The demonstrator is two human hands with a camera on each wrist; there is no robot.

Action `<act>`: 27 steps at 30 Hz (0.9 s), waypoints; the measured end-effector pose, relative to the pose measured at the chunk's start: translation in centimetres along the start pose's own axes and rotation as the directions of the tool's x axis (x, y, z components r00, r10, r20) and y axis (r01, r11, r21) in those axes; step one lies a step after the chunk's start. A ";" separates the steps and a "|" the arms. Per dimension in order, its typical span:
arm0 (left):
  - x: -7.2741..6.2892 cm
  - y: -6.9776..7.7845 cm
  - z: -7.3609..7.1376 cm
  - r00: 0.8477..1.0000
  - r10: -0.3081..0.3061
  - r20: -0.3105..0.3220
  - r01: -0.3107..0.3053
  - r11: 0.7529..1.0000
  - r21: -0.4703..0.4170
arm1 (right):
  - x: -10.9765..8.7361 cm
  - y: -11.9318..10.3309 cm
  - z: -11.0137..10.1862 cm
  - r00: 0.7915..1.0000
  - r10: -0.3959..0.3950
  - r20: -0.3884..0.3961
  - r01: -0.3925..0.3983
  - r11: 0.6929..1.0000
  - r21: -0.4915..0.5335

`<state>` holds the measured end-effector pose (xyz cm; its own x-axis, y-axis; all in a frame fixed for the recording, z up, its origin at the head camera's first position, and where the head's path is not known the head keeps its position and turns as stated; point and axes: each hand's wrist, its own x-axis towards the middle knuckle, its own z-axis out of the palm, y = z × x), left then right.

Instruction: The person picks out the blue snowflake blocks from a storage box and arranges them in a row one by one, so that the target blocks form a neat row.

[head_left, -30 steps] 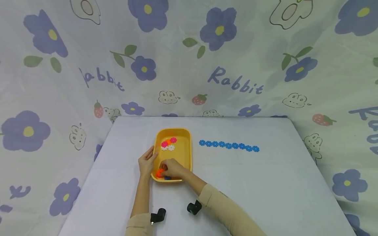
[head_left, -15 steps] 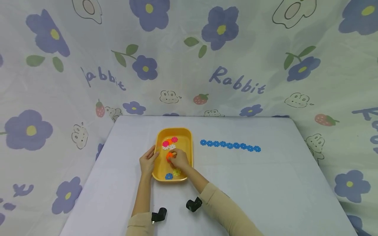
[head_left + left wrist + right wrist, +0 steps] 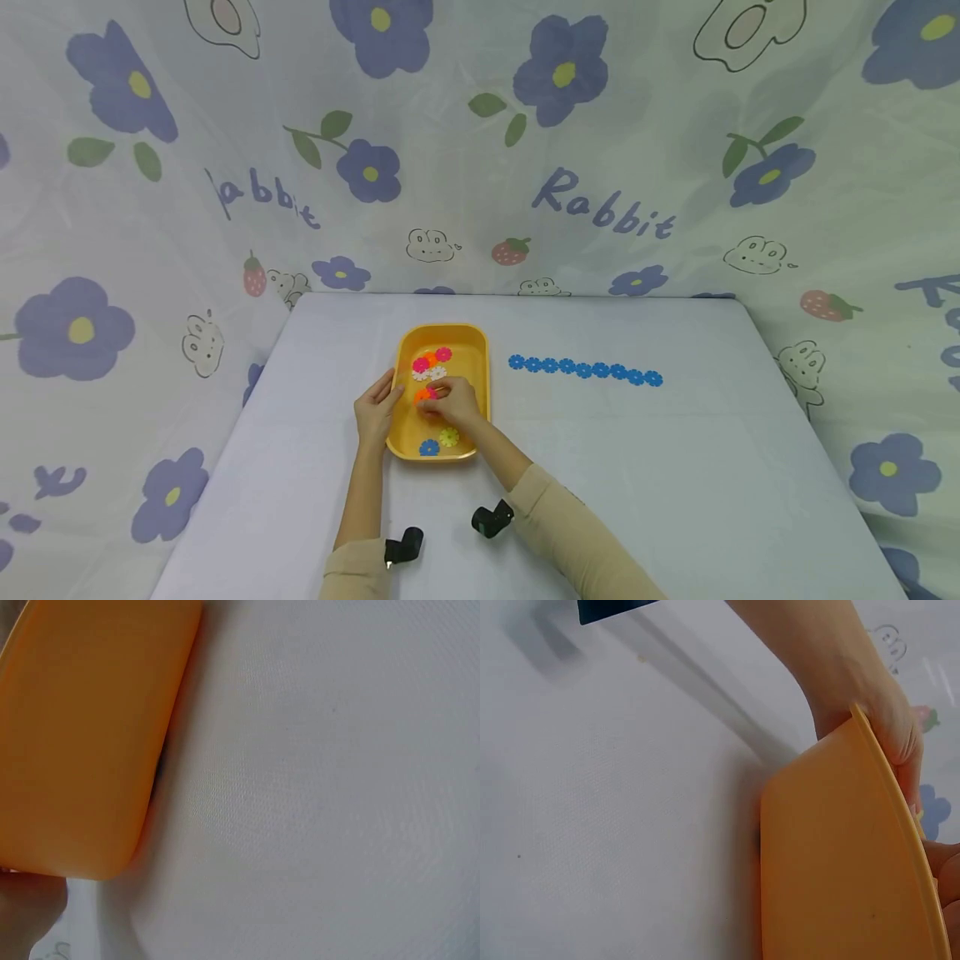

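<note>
The yellow tray (image 3: 480,417) sits left of centre on the white table. At its left rim my left hand (image 3: 373,417) holds on, thumb over the edge; in the left wrist view the tray's outer wall (image 3: 90,742) fills the left side. Inside the tray, my right hand (image 3: 453,403) pinches an orange flower-shaped disc (image 3: 422,397), with a pink disc (image 3: 432,392) right against it. Partly hidden by the tray, some of the right fingers (image 3: 949,881) show in the right wrist view.
Pink discs (image 3: 444,354), an orange one and white discs (image 3: 420,375) lie towards the tray's far end. Near its front are a blue disc (image 3: 429,448) and a yellow-green disc (image 3: 449,437). A row of several blue discs (image 3: 583,370) stretches across the table to the right.
My right hand has moved from the tray's front end to its middle, bringing the orange disc along. The blue and yellow-green discs have come into sight. My left hand stays on the rim.
</note>
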<state>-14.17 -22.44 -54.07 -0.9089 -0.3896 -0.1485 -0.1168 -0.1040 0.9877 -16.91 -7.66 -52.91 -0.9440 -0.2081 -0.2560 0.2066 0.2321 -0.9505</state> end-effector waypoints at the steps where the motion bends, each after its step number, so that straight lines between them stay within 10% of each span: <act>1: 0.0 0.0 0.0 1.000 0.002 0.003 -0.002 1.000 0.003 | 0.0 0.0 0.0 1.000 0.002 0.000 -0.002 1.000 0.015; 8: -0.1 0.1 0.0 1.000 0.003 0.000 -0.003 1.000 0.020 | -0.1 0.0 -0.1 1.000 -0.017 -0.016 0.020 0.990 0.138; 19: 0.0 0.0 0.2 1.000 -0.003 -0.015 0.004 1.000 0.016 | 0.0 0.1 -0.3 0.998 -0.060 -0.035 0.061 0.998 0.035; 27: 0.1 0.2 0.3 1.000 0.000 -0.018 0.000 1.000 0.009 | 0.0 0.6 -0.2 0.994 -0.098 0.044 0.107 0.922 -0.373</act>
<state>-14.38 -22.26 -53.87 -0.9014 -0.4065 -0.1489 -0.1201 -0.0956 0.9881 -16.83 -7.33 -53.43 -0.9476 -0.2712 -0.1688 -0.0069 0.5456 -0.8380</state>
